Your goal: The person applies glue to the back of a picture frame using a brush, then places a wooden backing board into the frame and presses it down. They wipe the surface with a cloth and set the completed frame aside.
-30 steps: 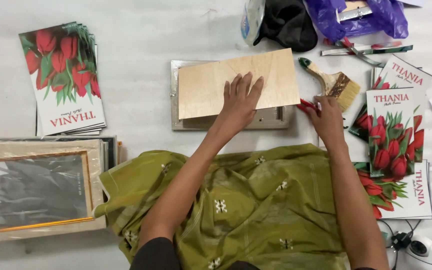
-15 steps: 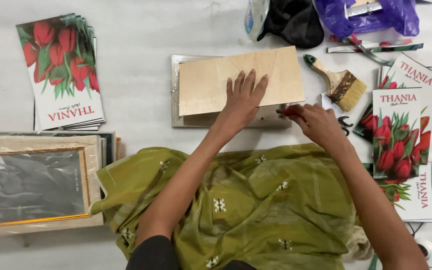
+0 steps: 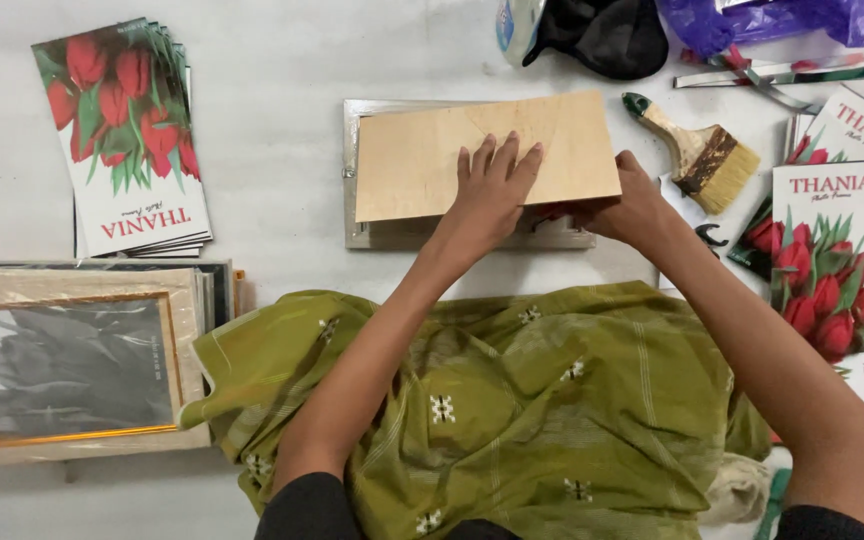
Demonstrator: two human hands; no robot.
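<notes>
The plywood board [image 3: 482,150] is already laid on the frame [image 3: 372,235], pressed flat by the left hand [image 3: 492,190], while its lower right corner is gripped by the right hand [image 3: 632,205].

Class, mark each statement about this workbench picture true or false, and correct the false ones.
1. The left hand lies flat on the wooden board. True.
2. The paintbrush lies left of the board. False: it lies to the right.
3. The right hand is at the board's lower right corner. True.
4. The printed sheets show yellow sunflowers. False: red tulips.
5. The board rests on a frame. True.
</notes>
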